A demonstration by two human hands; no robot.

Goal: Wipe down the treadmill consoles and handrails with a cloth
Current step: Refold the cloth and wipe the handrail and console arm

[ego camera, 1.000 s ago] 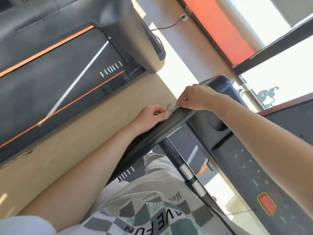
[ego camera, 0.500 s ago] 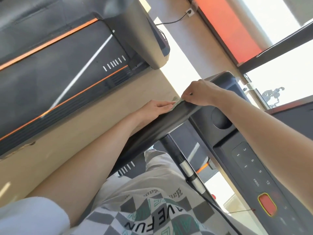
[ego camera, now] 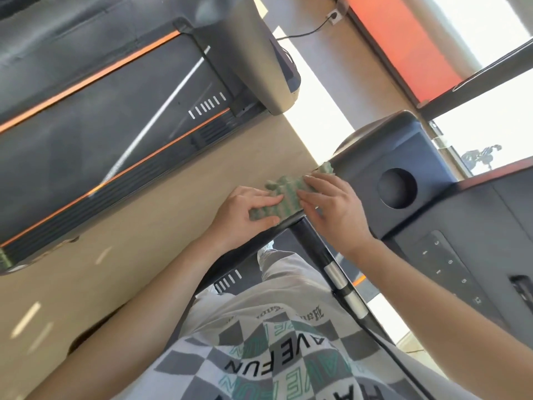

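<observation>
A green-and-white textured cloth (ego camera: 285, 194) lies spread over the black handrail (ego camera: 291, 222) of the treadmill, close to where the rail meets the dark console (ego camera: 403, 180). My left hand (ego camera: 245, 215) grips the cloth's near end, thumb underneath and fingers on top. My right hand (ego camera: 334, 206) presses flat on the cloth's far end with fingers spread. Most of the handrail is hidden under the cloth and my forearms.
The console has a round cup recess (ego camera: 397, 188) and a button panel (ego camera: 450, 269) to the right. A neighbouring treadmill (ego camera: 115, 111) with orange stripes stands to the left across a beige floor strip (ego camera: 144, 255). Windows are at the far right.
The cloth, bunched between my fingertips before, is now spread out over the handrail. My right hand has opened flat onto it and my left hand has closed around its near end.
</observation>
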